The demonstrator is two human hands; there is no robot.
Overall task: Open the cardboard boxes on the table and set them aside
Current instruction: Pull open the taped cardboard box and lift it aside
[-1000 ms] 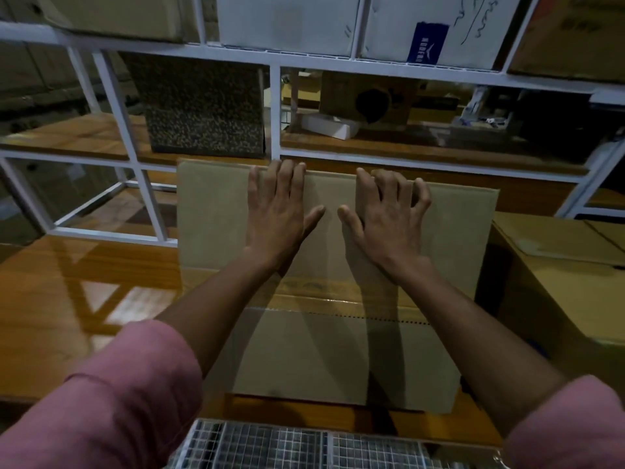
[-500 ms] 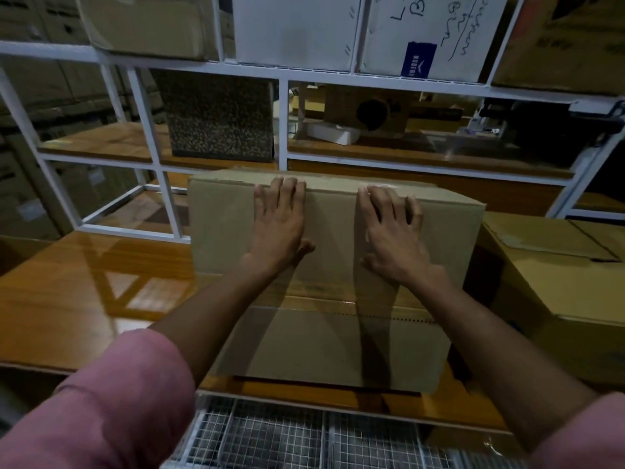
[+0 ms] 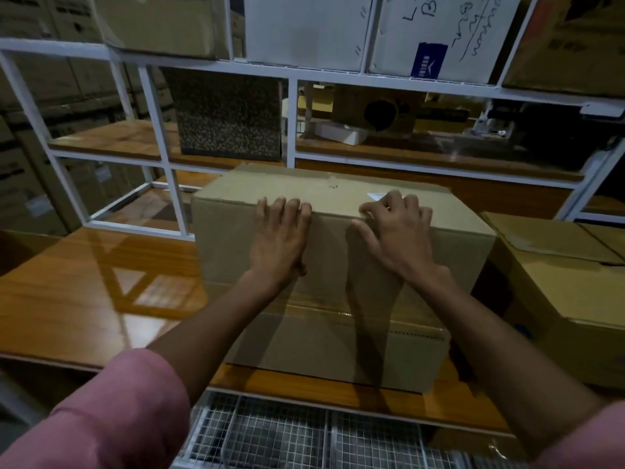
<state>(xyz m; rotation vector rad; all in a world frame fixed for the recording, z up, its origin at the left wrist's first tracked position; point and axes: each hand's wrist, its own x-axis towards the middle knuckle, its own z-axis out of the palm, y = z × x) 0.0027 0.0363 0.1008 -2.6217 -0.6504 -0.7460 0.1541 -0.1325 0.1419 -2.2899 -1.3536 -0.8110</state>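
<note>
A large closed cardboard box [image 3: 324,343] stands in the middle of the wooden table [image 3: 84,292], with brown tape running across its near face. My left hand [image 3: 279,238] lies flat on that face, fingertips at the top near edge. My right hand [image 3: 395,235] rests beside it, its fingers curled over the same edge onto the top. A white label shows on the top by my right fingers. A second cardboard box [image 3: 558,286] sits at the right, close against the first, its top flaps loosely shut.
A white metal shelf frame [image 3: 291,120] rises right behind the box, holding a speckled dark box [image 3: 230,116] and more cartons above. A wire mesh basket [image 3: 270,434] sits below the table's front edge. Bare tabletop lies to the left.
The box has tipped away from me so its top face now shows. My hands stayed on it, and the right fingers now hook over the top edge.
</note>
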